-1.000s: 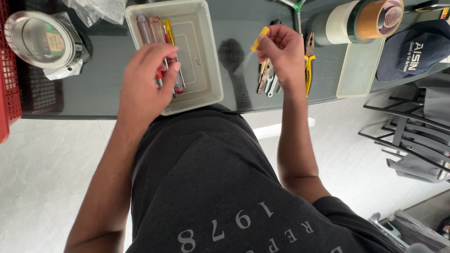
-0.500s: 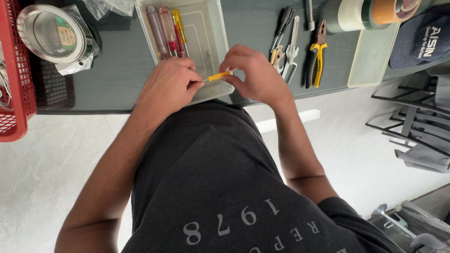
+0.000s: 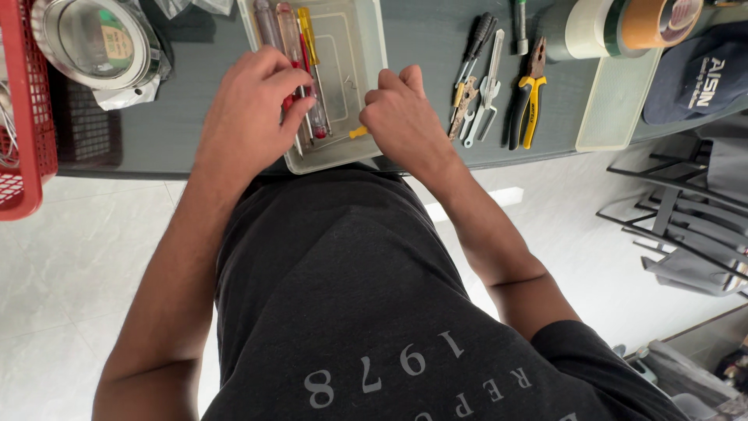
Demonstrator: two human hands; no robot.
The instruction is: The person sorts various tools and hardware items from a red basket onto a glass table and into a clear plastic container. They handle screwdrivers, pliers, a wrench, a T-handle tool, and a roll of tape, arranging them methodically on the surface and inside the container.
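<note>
Hands over tray [image 3: 366,78]: our right hand [image 3: 401,117] pinches the yellow screwdriver [image 3: 358,132]; left hand [image 3: 249,117], curled, touches the red one [image 3: 315,117]; either may slip outside.

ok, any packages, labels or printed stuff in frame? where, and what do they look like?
Round tin, top left: silver rim, clear wrap, green-and-tan label.
Tape rolls, top right: white, green and brown, with printed core.
Navy cap, far right: white lettering.
Dark shirt, bottom: grey print.
No screens or signs.

Small yellow-handled screwdriver [image 3: 358,132], lying flat, near front corner inside pale plastic tray [image 3: 372,47], mostly hidden.
</note>
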